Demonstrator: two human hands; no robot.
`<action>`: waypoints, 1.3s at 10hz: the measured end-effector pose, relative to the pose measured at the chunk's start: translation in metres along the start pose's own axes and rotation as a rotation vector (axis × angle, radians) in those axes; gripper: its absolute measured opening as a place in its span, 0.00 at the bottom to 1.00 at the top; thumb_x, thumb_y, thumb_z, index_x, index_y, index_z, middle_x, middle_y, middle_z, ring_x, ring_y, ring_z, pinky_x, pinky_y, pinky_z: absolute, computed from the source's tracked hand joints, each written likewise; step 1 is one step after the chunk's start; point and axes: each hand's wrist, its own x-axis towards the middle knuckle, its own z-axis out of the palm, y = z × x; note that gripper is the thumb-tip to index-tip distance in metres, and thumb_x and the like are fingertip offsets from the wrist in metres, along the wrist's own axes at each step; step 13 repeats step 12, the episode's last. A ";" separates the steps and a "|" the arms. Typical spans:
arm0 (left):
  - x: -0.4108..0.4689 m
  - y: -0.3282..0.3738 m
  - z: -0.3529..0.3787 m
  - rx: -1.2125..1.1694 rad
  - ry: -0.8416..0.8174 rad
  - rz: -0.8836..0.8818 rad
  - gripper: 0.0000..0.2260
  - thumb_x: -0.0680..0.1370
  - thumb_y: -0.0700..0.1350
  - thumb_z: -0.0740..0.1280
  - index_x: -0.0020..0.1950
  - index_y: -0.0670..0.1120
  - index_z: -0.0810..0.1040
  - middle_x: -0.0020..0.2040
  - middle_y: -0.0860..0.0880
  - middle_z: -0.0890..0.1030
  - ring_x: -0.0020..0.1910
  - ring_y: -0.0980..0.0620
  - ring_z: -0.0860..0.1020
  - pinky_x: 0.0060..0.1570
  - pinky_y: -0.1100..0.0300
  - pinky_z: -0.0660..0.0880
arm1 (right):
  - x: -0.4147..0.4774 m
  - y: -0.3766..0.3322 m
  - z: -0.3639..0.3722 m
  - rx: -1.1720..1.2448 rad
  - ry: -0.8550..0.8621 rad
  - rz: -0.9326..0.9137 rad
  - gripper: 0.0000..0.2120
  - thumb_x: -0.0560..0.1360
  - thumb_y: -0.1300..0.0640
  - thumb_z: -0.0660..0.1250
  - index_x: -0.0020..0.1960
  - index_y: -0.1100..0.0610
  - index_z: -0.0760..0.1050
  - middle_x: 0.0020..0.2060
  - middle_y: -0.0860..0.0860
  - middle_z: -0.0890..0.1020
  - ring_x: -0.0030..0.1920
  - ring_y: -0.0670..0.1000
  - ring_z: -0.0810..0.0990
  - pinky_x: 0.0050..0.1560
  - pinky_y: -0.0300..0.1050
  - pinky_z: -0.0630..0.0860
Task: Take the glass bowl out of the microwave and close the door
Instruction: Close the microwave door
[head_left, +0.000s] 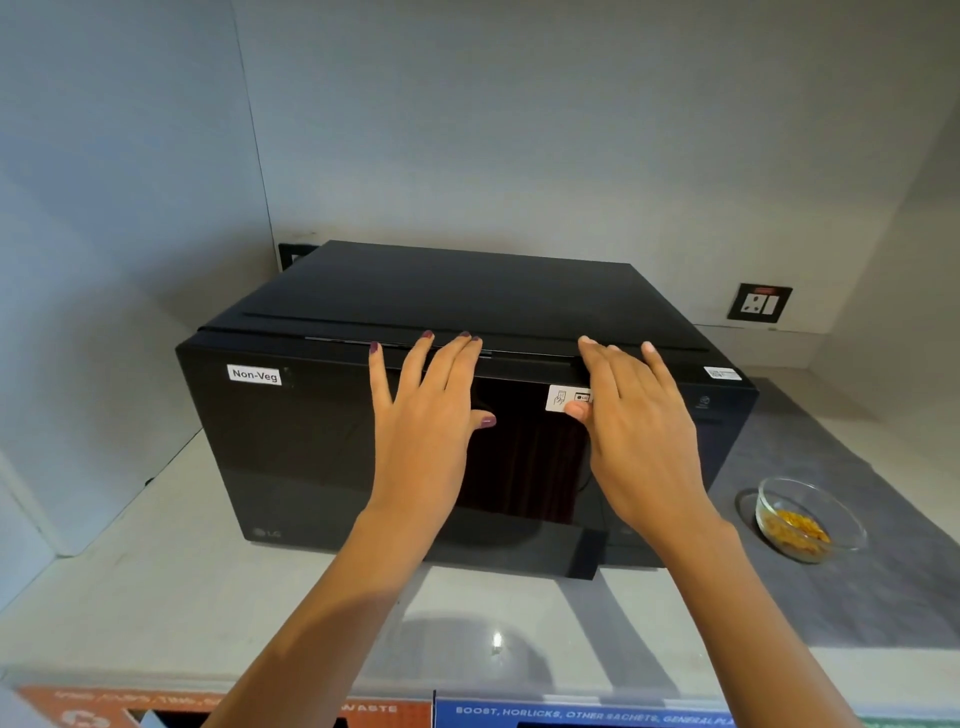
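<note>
A black microwave (311, 441) with a "Non-Veg" label stands on the white counter, its door (519, 467) flush with the front. My left hand (431, 415) lies flat against the upper middle of the door, fingers spread and reaching its top edge. My right hand (639, 431) presses flat on the door just to the right, partly covering a small white sticker. Neither hand holds anything. The glass bowl (810, 519), with yellow food in it, sits on the counter to the right of the microwave.
A wall socket (759, 303) is on the back wall at the right. White walls enclose the counter (156, 571) on the left, back and right. Orange and blue labelled bin fronts (571, 714) run along the bottom edge.
</note>
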 end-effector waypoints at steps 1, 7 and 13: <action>0.002 0.000 0.002 -0.007 0.012 -0.004 0.30 0.74 0.51 0.71 0.73 0.48 0.67 0.72 0.48 0.72 0.74 0.45 0.65 0.74 0.40 0.45 | 0.003 0.000 0.002 -0.018 0.001 0.002 0.25 0.80 0.54 0.60 0.75 0.58 0.61 0.71 0.56 0.72 0.73 0.56 0.68 0.80 0.53 0.51; 0.008 0.002 0.007 -0.051 0.086 0.000 0.24 0.75 0.46 0.70 0.70 0.46 0.71 0.66 0.47 0.76 0.70 0.48 0.70 0.74 0.45 0.52 | 0.013 -0.013 0.010 -0.174 0.053 0.054 0.21 0.78 0.61 0.61 0.70 0.60 0.67 0.63 0.57 0.76 0.64 0.59 0.74 0.77 0.56 0.56; 0.008 -0.006 0.003 -0.233 0.231 0.084 0.23 0.81 0.49 0.60 0.75 0.44 0.63 0.74 0.46 0.68 0.76 0.47 0.62 0.76 0.51 0.54 | 0.023 -0.030 0.035 0.216 0.461 0.163 0.22 0.82 0.50 0.53 0.70 0.62 0.67 0.68 0.58 0.75 0.72 0.57 0.69 0.77 0.51 0.56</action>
